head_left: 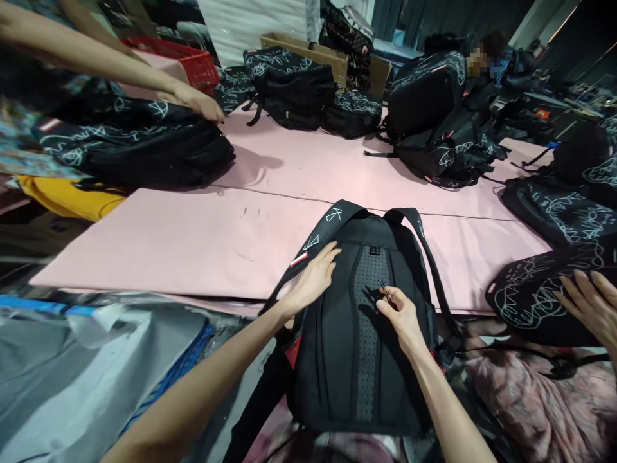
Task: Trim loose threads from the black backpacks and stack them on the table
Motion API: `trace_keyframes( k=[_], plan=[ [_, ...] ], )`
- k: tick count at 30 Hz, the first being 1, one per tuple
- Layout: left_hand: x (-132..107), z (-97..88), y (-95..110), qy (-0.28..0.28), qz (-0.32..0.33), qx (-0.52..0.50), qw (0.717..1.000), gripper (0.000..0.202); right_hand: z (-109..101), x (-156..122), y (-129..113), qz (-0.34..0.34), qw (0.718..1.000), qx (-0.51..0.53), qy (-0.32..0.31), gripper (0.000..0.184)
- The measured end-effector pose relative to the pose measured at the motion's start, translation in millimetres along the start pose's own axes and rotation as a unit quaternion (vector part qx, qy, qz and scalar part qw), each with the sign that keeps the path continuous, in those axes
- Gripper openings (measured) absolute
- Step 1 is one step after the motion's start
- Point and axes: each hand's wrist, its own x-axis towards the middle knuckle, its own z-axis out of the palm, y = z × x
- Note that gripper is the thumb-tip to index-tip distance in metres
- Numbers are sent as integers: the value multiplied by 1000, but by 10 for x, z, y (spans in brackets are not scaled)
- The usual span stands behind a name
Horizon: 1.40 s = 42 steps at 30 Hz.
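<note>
A black backpack (pixel 359 334) lies back panel up across the near edge of the pink table (pixel 193 238), its lower part hanging past that edge toward the wearer. The left hand (pixel 313 278) reaches in from the lower left, forearm extended, palm down; its fingers are straight and slightly apart, resting flat on the backpack's upper left corner beside the left shoulder strap (pixel 318 241). The right hand (pixel 398 312) comes from the lower right, wrist bent, thumb and forefinger pinched together on something small and thin at the centre of the perforated back panel (pixel 369 296); what it pinches cannot be made out. Beyond the backpack the pink surface is bare up to a seam line, giving open room ahead and to the left. Two other persons' hands show: one (pixel 197 101) on a printed bag (pixel 144 151) far left of the backpack, one (pixel 590 305) on a printed bag (pixel 535 292) just right of it. At least six more bags lie along the table's far side.
</note>
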Motion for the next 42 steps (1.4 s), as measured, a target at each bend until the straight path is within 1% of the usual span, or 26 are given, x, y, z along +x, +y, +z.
trace_keyframes(
  k=[2,3,5,6,7,8,9,10,12,14,15,16,18,20,22,25,28,31,33,34,36,37,39,42],
  plan=[
    [369,10,111,13,28,12,999,36,-16,135,-60,0,999,-26,-22,30],
    [547,26,177,2,40,26,999,34,-34,236,-99,-11,998,-53,-36,29],
    [855,87,315,-59,57,78,994,31,-95,495,-192,-61,986,-149,-42,28],
    [976,127,379,-94,63,106,988,29,-138,644,-243,-98,972,-212,-30,28],
    [1071,167,433,-123,65,132,982,29,-187,795,-293,-134,951,-278,-11,26],
    [1141,201,473,-140,65,150,977,30,-240,940,-339,-163,926,-342,3,24],
    [1188,224,497,-154,62,158,973,32,-291,1072,-378,-180,899,-398,3,22],
    [1218,235,505,-170,57,157,971,36,-337,1182,-409,-187,875,-446,-14,21],
    [1241,226,480,-216,46,150,964,41,-392,1321,-448,-188,836,-510,-81,20],
    [1245,196,429,-268,30,146,952,45,-387,1346,-465,-202,808,-533,-148,21],
    [1247,185,407,-287,9,149,946,47,-363,1319,-470,-219,799,-533,-171,20],
    [1250,180,391,-299,-25,154,941,47,-330,1269,-474,-236,791,-532,-186,19],
    [1257,195,382,-319,-112,162,927,46,-250,1118,-475,-275,772,-535,-206,14],
    [1253,240,396,-320,-186,168,914,42,-182,933,-466,-320,747,-540,-221,10],
    [1233,293,414,-308,-212,167,912,39,-148,758,-453,-364,729,-533,-228,12],
    [1168,324,426,-295,-228,155,915,40,-171,580,-441,-416,719,-508,-228,17],
    [1004,274,422,-299,-227,123,919,43,-270,492,-409,-429,716,-506,-220,17],
    [659,237,406,-255,-156,119,947,30,-407,413,-283,-410,723,-512,-217,17],
    [375,267,389,-217,-112,134,960,20,-484,342,-143,-396,730,-506,-232,23],
    [247,296,380,-208,-101,140,963,18,-511,305,-68,-387,736,-501,-240,27],
    [69,364,368,-213,-102,142,961,19,-535,248,67,-360,751,-497,-246,33],
    [31,395,365,-218,-104,144,960,20,-533,233,116,-344,759,-495,-245,35],
    [56,441,367,-228,-108,157,955,19,-512,242,167,-320,773,-493,-241,37],
    [246,468,393,-244,-91,179,949,14,-468,315,136,-310,777,-491,-243,36]
  ],
)
